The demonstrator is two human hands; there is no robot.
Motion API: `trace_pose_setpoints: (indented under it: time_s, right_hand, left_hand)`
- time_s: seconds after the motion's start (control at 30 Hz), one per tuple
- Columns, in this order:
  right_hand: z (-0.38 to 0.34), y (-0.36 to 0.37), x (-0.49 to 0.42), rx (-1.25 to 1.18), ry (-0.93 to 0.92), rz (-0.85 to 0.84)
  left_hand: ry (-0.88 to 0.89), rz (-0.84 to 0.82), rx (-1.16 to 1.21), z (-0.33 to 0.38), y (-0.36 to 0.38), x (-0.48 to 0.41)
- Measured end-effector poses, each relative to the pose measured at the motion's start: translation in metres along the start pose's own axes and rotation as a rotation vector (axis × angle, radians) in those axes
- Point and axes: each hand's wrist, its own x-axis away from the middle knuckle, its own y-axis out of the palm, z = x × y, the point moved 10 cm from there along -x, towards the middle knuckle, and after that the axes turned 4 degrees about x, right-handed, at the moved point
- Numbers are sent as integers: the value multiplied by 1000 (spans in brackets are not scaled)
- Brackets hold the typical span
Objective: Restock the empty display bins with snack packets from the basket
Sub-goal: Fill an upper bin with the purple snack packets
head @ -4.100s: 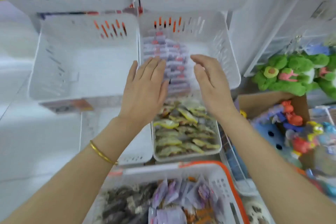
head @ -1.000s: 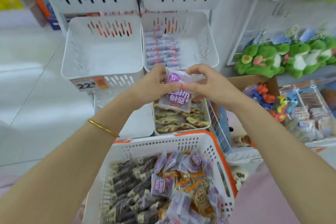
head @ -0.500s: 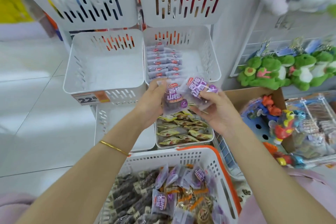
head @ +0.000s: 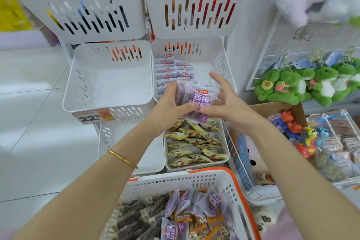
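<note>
Both hands hold a small stack of purple snack packets [head: 196,101] in front of the middle-right display bin [head: 224,60]. My left hand [head: 171,105] grips the stack from the left, thumb across its front. My right hand [head: 224,101] pinches the front packet from the right, its other fingers spread. That bin has a row of the same purple packets [head: 171,70] along its left side. The middle-left bin [head: 109,80] holds nothing. At the bottom, the white basket with orange handle [head: 229,183] holds purple, orange and dark packets.
The lower right bin [head: 194,146] holds yellow-wrapped snacks; the lower left bin [head: 155,158] is mostly hidden by my left arm. Two top bins [head: 194,15] hold plush toys. Green plush toys [head: 296,85] and a cardboard box of toys [head: 292,122] are at right. Tiled floor at left.
The two packets held apart half a second ago are now together in one stack between both hands, lifted slightly toward the middle-right bin. Earlier both hands were flat on the packets in that bin.
</note>
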Motion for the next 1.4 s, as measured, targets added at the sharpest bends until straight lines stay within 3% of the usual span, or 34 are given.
trace_pose_setpoints:
  time_s: [0.1,0.17,0.3,0.4,0.47,0.63,0.7,0.87,1.0,1.13,1.23,1.4]
  right_hand:
    - [-13,-9,-26,117,34,-89]
    - [-23,-23,-48,173,11,-35]
    - [-44,-65,-89,445,-187,286]
    - [-42,-85,-116,832,-258,511]
    - [-32,-92,-139,952,-269,595]
    - [13,-106,-216,790,-123,560]
    - [22,-108,-240,543,-52,521]
    - [42,-76,-271,274,43,372]
    - [48,-78,-270,301,55,422]
    - [48,-60,-265,37,111,321]
    - [43,-41,-266,208,105,163]
    - [53,-60,-267,133,144,306]
  left_hand:
    - [76,-50,-36,12,5,-25]
    - [137,-55,-105,24,4,-48]
    - [246,47,-469,29,-18,-103]
    - [220,118,-779,12,-41,-144]
    - [191,97,-982,-4,-49,-172]
    - [148,16,-1268,-28,-49,-217]
    - [104,14,-1314,-38,-53,-223]
    - [30,46,-1350,-51,-60,-220]
    - [4,105,-1301,-47,-63,-217]
    - [-15,98,-1289,-49,-63,-216]
    - [-27,89,-1303,-54,-61,-215]
    - [-69,127,-1314,-59,-61,-213]
